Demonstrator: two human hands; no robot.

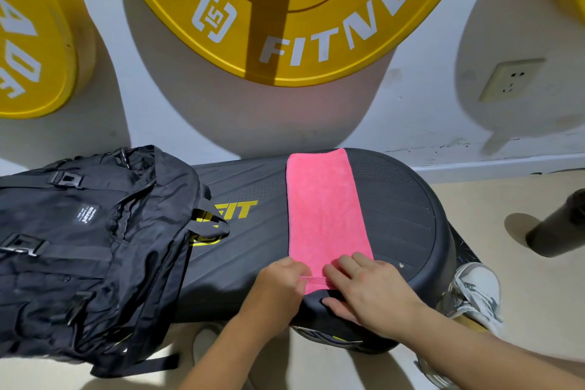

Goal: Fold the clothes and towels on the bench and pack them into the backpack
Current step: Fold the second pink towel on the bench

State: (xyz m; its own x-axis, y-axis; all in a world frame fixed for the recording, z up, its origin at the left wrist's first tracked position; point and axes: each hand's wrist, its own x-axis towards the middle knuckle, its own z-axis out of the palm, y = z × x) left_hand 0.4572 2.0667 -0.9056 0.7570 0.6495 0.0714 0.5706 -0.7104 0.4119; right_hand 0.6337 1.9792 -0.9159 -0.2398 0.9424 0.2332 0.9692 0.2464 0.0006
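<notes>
Left grip (pixel 278 279) pinches the near hem of the pink towel (pixel 323 209), right grip (pixel 370 288) lies flat on it alongside; an uneven lift could skew the fold.

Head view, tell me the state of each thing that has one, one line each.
pink towel, folded into a long strip, flat across the bench.
backpack, lying on the bench's left part, visible strap buckles clipped.
left hand, pinches the towel's near edge.
right hand, fingers flat on the towel's near end.
</notes>
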